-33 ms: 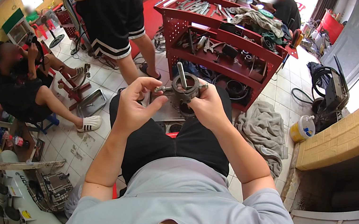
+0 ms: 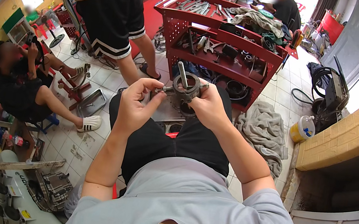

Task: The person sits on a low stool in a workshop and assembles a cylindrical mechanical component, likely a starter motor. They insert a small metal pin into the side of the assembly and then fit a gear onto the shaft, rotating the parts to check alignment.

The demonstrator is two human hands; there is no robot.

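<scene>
Over my lap I hold a ring-shaped dark metal part [image 2: 184, 94] with bolts sticking out of its sides; its exact kind does not show. My right hand [image 2: 211, 108] is closed round its right side. A bright metal rod [image 2: 182, 72] rises at a tilt from the ring's opening. My left hand [image 2: 133, 106] pinches the end of the bolt [image 2: 164, 89] on the left side between thumb and fingers. Below the ring another round dark metal piece [image 2: 186, 109] shows in part.
A red tool cart [image 2: 227, 58] with wrenches, rags and parts stands ahead. Grey cloth [image 2: 262, 131] and a yellow-white bucket [image 2: 302, 129] are on the floor at right. One person [image 2: 106, 8] stands at left; another [image 2: 21, 84] sits beside a metal tray [image 2: 91, 104].
My left thumb and fingers have come together on the end of the left bolt. The ring and my right hand have hardly moved.
</scene>
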